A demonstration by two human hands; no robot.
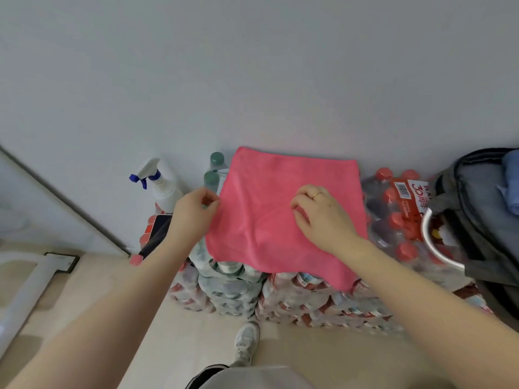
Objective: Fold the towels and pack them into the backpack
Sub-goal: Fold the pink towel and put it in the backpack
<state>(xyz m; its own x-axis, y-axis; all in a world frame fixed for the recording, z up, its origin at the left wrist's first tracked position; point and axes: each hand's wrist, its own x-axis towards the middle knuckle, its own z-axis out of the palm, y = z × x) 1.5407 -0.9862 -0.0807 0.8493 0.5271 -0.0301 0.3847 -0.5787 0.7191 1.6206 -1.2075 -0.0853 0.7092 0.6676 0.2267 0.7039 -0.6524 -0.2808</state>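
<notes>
- Beige floor (179, 327) fills the bottom of the view, and one grey sneaker (246, 343) stands on it just in front of the stacked goods.
- Shrink-wrapped packs of bottled water (309, 299) are stacked against the wall and serve as the work surface; red caps show on the right packs, green ones on the left.
- Two bare forearms reach up from the lower corners toward the packs.
- The pink towel (269, 220) lies spread on top of the packs, mostly flat, its near right corner hanging over the front edge.
- The left hand (193, 211) is at the towel's left edge, and its grip is a pinch of thumb and fingertips on that edge.
- The right hand (320, 214), with a gold ring (317, 195) on one finger, rests on the middle of the towel; its fingers are curled and gather a small fold of the cloth.
- A dark phone (157, 234) lies on the packs just left of the left wrist.
- A white spray bottle (163, 183) with a blue trigger stands farther back on the left, near two green-capped bottles (214, 169) that touch the towel's far left side.
- The grey backpack (483, 214) sits at the right edge, well apart from the towel, open at the top, with blue cloth (511, 181) showing inside.
- A metal bowl (432, 242) leans by the backpack's near side.
- Behind everything rises a plain pale wall (252, 66).
</notes>
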